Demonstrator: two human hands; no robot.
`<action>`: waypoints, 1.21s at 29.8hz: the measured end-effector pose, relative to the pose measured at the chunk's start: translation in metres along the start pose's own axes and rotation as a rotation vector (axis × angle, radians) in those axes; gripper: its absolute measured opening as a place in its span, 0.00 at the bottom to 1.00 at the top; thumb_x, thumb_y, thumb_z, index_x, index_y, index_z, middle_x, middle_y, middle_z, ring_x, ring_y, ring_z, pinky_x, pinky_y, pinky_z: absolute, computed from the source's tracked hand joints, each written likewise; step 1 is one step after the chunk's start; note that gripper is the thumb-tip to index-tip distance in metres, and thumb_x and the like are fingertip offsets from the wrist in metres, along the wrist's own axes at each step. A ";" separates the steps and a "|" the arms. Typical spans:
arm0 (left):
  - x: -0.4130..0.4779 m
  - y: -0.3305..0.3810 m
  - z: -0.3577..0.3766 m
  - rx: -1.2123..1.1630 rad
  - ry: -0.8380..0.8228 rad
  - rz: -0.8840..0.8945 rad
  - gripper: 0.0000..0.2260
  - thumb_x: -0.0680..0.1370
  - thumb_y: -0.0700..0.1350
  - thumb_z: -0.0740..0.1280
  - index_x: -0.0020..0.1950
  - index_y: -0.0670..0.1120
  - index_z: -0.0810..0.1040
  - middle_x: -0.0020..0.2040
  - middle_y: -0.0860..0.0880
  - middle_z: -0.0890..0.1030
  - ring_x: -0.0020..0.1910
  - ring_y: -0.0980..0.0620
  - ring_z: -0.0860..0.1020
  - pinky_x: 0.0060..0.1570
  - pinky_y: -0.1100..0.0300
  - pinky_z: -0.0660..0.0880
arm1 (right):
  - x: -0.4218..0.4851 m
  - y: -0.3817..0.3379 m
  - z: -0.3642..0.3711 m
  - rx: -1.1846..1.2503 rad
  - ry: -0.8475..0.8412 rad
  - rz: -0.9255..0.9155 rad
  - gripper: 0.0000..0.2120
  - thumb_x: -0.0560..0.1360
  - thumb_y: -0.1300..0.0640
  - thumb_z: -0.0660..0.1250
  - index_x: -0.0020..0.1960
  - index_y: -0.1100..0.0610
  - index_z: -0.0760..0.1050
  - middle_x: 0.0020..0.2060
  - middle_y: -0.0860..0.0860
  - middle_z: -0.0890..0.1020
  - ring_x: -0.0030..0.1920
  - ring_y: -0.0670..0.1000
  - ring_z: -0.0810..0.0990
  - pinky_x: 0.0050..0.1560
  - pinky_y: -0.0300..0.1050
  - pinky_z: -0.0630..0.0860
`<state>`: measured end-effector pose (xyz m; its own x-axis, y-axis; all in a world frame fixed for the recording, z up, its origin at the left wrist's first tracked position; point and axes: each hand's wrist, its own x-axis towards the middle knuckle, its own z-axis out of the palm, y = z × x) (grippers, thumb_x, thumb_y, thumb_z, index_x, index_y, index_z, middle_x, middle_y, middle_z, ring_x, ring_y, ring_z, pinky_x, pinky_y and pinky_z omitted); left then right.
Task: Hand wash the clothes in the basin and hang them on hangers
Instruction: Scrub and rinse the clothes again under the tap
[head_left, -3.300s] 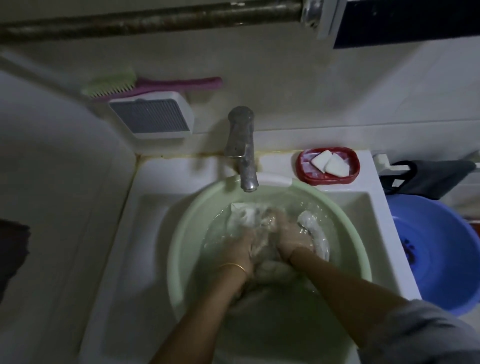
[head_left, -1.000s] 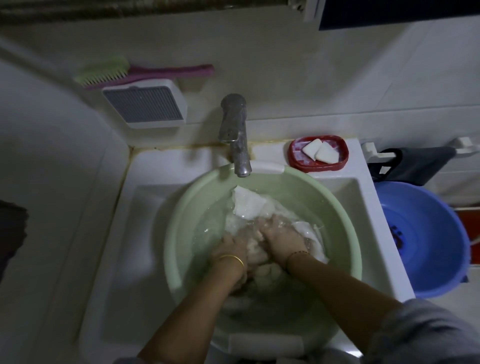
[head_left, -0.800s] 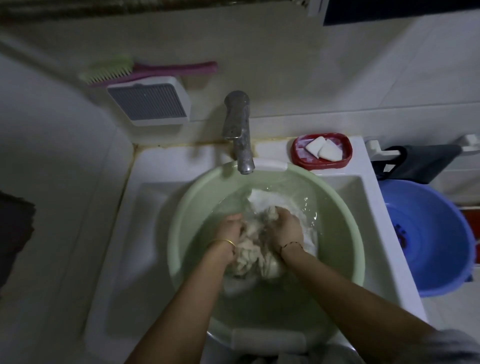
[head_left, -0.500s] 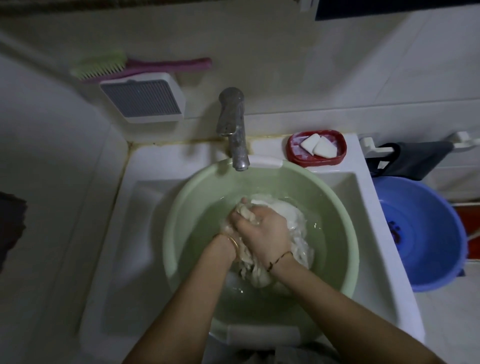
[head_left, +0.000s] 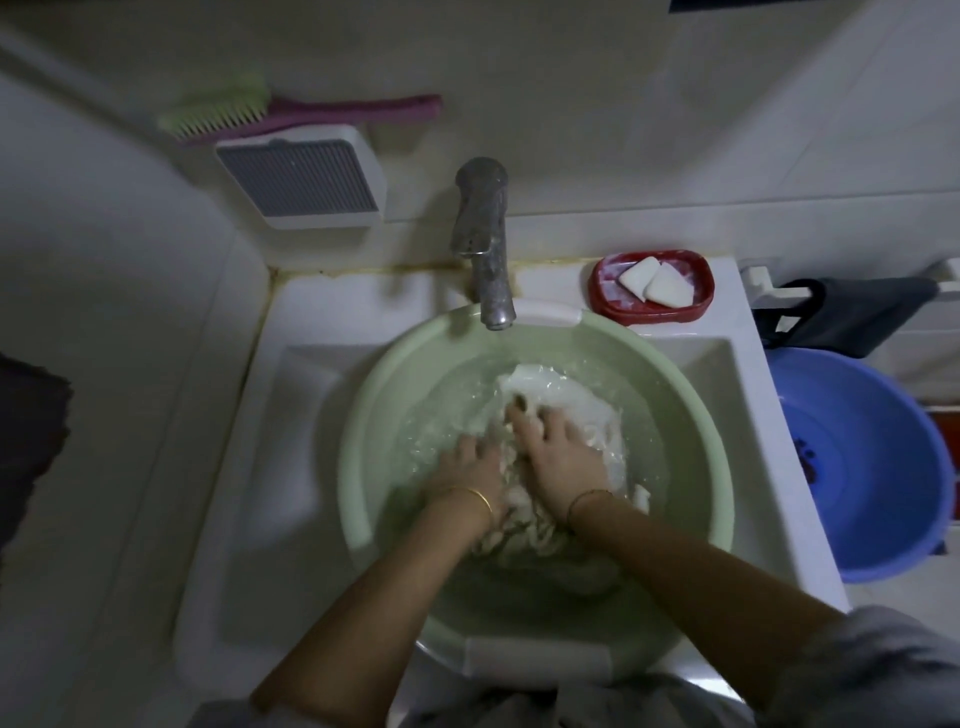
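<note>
A pale green basin (head_left: 363, 431) full of water sits in the white sink (head_left: 291, 374) under the metal tap (head_left: 485, 244). A wet white garment (head_left: 576, 410) lies bunched in the water. My left hand (head_left: 467, 470), with a gold bangle, grips the cloth on its left side, fingers sunk in the folds. My right hand (head_left: 556, 457), with a thin bracelet, presses down and grips the bunched cloth beside it, fingertips curled into the fabric. The lower part of the garment is hidden under both wrists.
A red soap dish (head_left: 652, 286) with two white soap pieces stands on the sink's back right corner. A blue bucket (head_left: 872, 467) sits right of the sink, a dark cloth (head_left: 852, 317) hanging above it. A scrubbing brush (head_left: 291, 111) and a white box (head_left: 301, 179) are on the wall.
My hands have pushed the bunched garment back down into the water and spread apart side by side; half a second ago the right hand lay over the left, lifting the cloth.
</note>
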<state>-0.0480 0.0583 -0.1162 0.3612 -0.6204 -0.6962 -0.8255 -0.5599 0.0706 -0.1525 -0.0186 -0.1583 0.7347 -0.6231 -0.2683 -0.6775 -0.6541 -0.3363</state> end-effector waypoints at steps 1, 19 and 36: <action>-0.001 0.001 0.005 0.101 -0.022 -0.026 0.32 0.77 0.49 0.64 0.77 0.48 0.51 0.71 0.42 0.56 0.68 0.39 0.62 0.68 0.48 0.64 | -0.001 0.001 0.003 -0.104 -0.081 -0.116 0.30 0.80 0.55 0.55 0.77 0.47 0.43 0.73 0.59 0.56 0.67 0.63 0.66 0.55 0.57 0.75; -0.014 0.007 -0.041 -1.860 -0.190 -0.215 0.24 0.79 0.56 0.57 0.35 0.43 0.82 0.31 0.43 0.82 0.29 0.47 0.81 0.39 0.58 0.76 | -0.029 -0.066 -0.075 0.963 0.231 0.311 0.11 0.72 0.49 0.70 0.33 0.52 0.75 0.30 0.49 0.81 0.34 0.48 0.79 0.38 0.41 0.75; -0.031 -0.015 -0.046 0.227 0.443 -0.156 0.27 0.76 0.48 0.63 0.73 0.49 0.57 0.70 0.39 0.60 0.67 0.38 0.63 0.59 0.48 0.68 | 0.019 0.030 -0.065 0.136 0.218 0.202 0.21 0.76 0.61 0.58 0.68 0.54 0.66 0.64 0.56 0.72 0.63 0.59 0.70 0.60 0.54 0.70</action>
<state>-0.0269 0.0606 -0.0630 0.5959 -0.7392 -0.3139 -0.8026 -0.5617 -0.2007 -0.1610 -0.0783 -0.1150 0.5515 -0.8211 -0.1472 -0.7872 -0.4538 -0.4176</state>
